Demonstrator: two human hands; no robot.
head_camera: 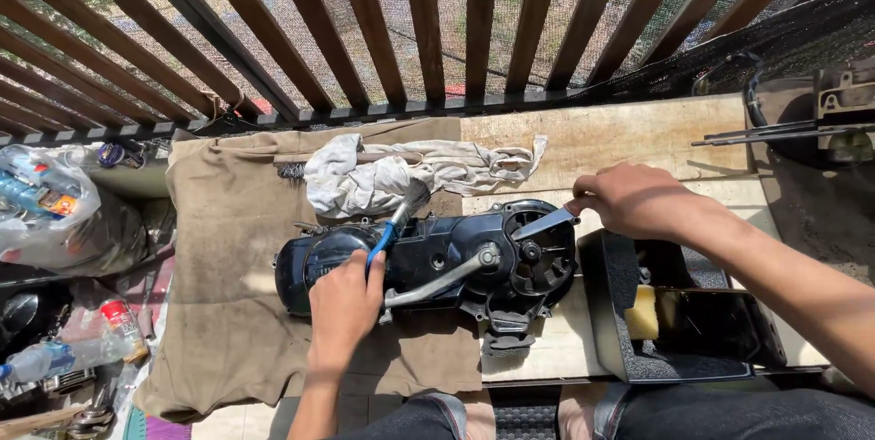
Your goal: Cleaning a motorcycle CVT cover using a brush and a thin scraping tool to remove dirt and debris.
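Outdoor bench against a slatted wooden railing (428, 20) with dark mesh behind; a brown cloth (228, 248) covers the left part of the wooden top. A black engine cover (428, 262) with a silver kick lever lies half on the cloth, directly under both hands.

Left hand (344, 308) is closed in a fist around the blue handle of a paintbrush (396, 221), bristles angled up and away from it toward a crumpled white rag (401, 176) beyond. Right hand (638, 201) is closed on a flat metal blade (544, 223), tip resting at the round vented end of the cover.

Step in hand, as judged: cleaning the cover, scraping and brushing. Next move likely calls for steady blade pressure at the vents, with the brush sweeping loosened dirt clear.

A black box (679, 331) sits below the right hand.
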